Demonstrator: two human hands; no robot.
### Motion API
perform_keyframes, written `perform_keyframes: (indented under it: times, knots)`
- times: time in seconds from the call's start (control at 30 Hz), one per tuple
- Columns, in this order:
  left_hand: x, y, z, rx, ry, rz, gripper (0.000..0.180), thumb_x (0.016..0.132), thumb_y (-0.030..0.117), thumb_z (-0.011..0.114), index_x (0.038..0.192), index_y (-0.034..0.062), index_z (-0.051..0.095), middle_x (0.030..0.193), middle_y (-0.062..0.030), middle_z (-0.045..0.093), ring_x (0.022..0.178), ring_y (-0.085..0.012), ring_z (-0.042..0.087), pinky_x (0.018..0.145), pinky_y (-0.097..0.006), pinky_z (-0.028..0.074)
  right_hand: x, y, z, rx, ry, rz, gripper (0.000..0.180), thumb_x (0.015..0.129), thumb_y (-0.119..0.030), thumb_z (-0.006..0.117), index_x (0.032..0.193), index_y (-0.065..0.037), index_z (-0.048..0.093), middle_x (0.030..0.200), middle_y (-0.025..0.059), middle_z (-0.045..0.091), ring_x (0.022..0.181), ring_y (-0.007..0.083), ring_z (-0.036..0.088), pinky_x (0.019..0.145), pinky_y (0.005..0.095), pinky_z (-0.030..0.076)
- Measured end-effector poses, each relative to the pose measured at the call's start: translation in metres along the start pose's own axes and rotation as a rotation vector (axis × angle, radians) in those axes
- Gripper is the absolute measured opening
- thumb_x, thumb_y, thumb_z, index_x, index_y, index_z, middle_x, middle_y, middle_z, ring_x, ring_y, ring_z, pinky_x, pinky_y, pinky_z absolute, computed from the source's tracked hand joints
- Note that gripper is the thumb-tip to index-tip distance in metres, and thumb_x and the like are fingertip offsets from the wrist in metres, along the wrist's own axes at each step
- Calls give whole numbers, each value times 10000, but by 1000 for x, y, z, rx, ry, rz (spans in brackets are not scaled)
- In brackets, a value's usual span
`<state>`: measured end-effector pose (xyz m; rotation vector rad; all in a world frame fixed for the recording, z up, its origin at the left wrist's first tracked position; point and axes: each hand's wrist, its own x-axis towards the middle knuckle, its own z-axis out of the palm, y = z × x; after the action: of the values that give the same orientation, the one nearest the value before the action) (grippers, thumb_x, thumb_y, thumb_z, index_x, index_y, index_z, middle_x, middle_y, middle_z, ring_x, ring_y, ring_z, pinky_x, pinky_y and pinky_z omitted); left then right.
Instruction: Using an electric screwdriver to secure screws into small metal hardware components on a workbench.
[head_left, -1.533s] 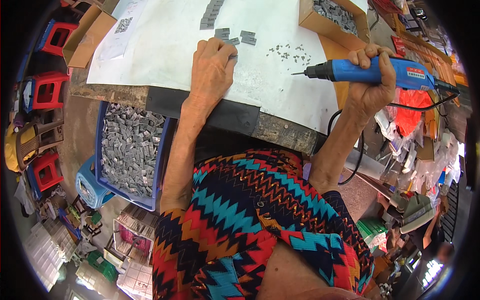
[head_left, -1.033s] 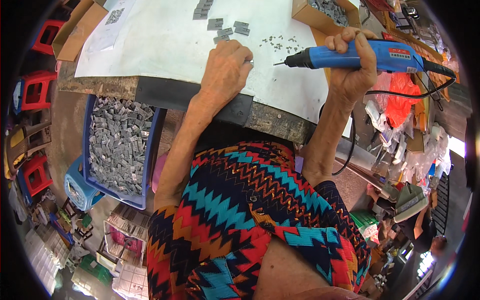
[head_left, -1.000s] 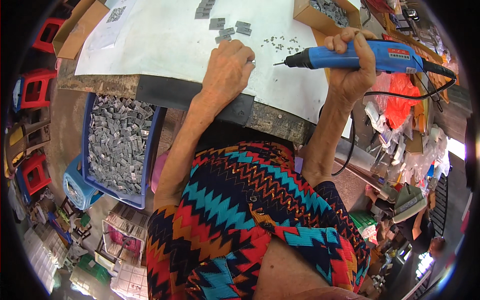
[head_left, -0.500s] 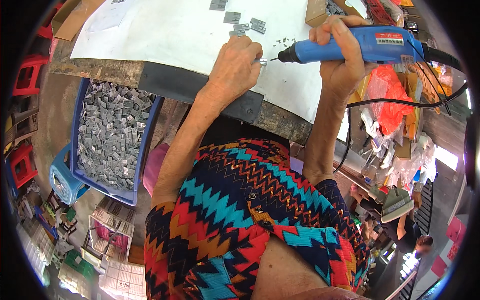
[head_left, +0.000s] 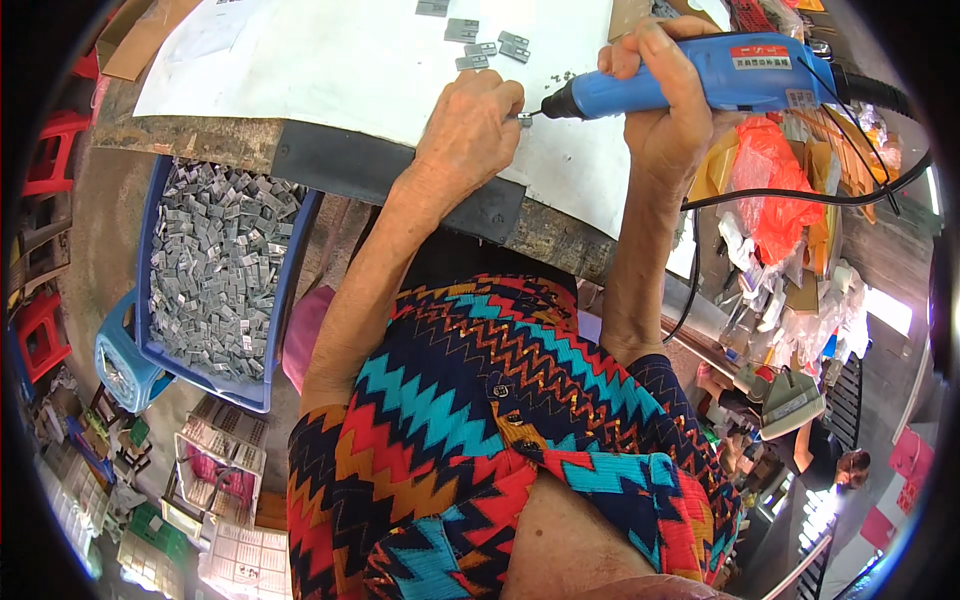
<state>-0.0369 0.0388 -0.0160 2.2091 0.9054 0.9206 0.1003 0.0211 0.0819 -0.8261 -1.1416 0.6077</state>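
Observation:
My left hand (head_left: 466, 125) rests on the white sheet (head_left: 330, 70) with its fingers closed on a small grey part (head_left: 525, 119), whose end sticks out at the fingertips. My right hand (head_left: 668, 142) is wrapped round a blue electric screwdriver (head_left: 640, 92) held nearly level. Its thin bit reaches the exposed end of the part; whether a screw sits under it is too small to tell. Beyond my left hand lie several grey flat pieces (head_left: 480, 48). Tiny dark bits (head_left: 563, 77), perhaps screws, are scattered near the screwdriver.
A blue crate (head_left: 205, 375) full of grey parts (head_left: 215, 260) stands left of the worktable (head_left: 560, 240), beside a blue stool (head_left: 122, 360). A black cable (head_left: 780, 196) loops on the right near a red plastic bag (head_left: 768, 190). Another person (head_left: 825, 462) is at far right.
The screwdriver has moved slightly left, bringing its bit from just beside the grey part onto it. My left hand keeps its hold. The whole view has shifted a little.

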Motion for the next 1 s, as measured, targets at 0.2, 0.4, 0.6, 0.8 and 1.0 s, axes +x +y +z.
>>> perform_keyframes:
  times: [0.2, 0.4, 0.6, 0.8, 1.0]
  knots:
    - [-2, -2, 0, 9, -3, -18, 124, 695, 26, 625, 798, 10, 559, 738, -100, 514, 758, -253, 494, 695, -354, 415, -1, 1, 5, -17, 35, 37, 130, 742, -6, 575, 858, 13, 521, 663, 115, 552, 528, 162, 532, 556, 364, 479]
    - [-3, -3, 0, 9, 4, -17, 133, 692, 26, 628, 804, 10, 559, 751, -109, 521, 764, -262, 499, 698, -359, 417, -3, 3, 8, -44, 7, 22, 122, 741, -6, 575, 848, 16, 521, 650, 117, 550, 531, 161, 535, 561, 360, 485]
    - [1, 1, 1, -1, 0, -6, 131, 691, 24, 629, 797, 11, 553, 750, -109, 522, 766, -265, 500, 696, -362, 417, -1, 2, 4, -39, 32, 40, 132, 735, -1, 574, 853, 23, 520, 646, 125, 558, 535, 168, 544, 556, 360, 486]
    - [-1, -1, 1, 14, 8, -16, 131, 693, 30, 632, 794, 12, 552, 750, -111, 525, 758, -264, 507, 688, -363, 421, -6, 2, 14, -75, 41, 39, 138, 736, -1, 576, 857, 23, 515, 659, 135, 560, 530, 175, 541, 557, 362, 483]
    - [1, 1, 0, 1, -23, -40, 129, 687, 25, 630, 789, 10, 552, 732, -112, 530, 744, -268, 518, 682, -364, 425, -8, -5, 22, -26, 1, 96, 203, 736, 7, 587, 903, -24, 475, 668, 78, 531, 521, 143, 522, 493, 274, 443]
